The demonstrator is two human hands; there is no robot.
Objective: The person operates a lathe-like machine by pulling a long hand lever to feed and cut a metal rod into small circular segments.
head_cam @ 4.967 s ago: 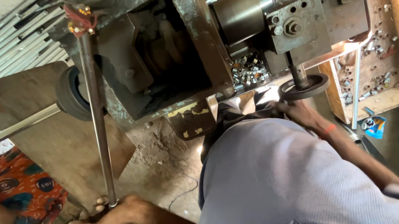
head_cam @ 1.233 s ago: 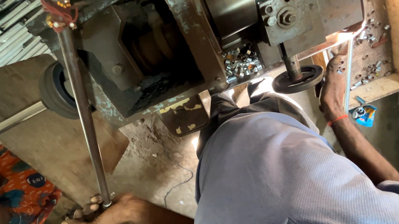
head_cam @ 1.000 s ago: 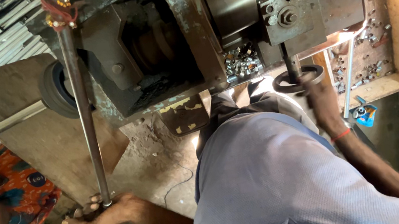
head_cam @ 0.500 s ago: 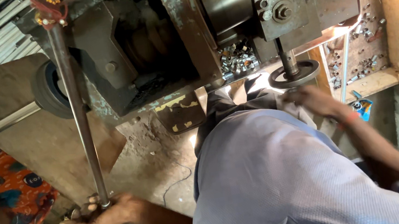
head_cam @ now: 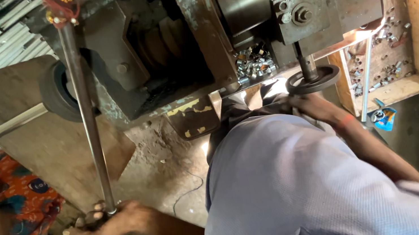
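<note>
Dusty concrete floor (head_cam: 173, 170) lies under the person, whose grey-shirted torso fills the foreground. Nearest, the left hand (head_cam: 110, 224) is clenched around the foot of a long steel lever (head_cam: 86, 116), probably to steady it. Farther off, the right hand (head_cam: 307, 101) rests just below the black handwheel (head_cam: 313, 80) on the worn machine (head_cam: 178, 37); its grip cannot be told.

Upright steel rod (head_cam: 86, 116), small black handwheel (head_cam: 313, 80)
</note>
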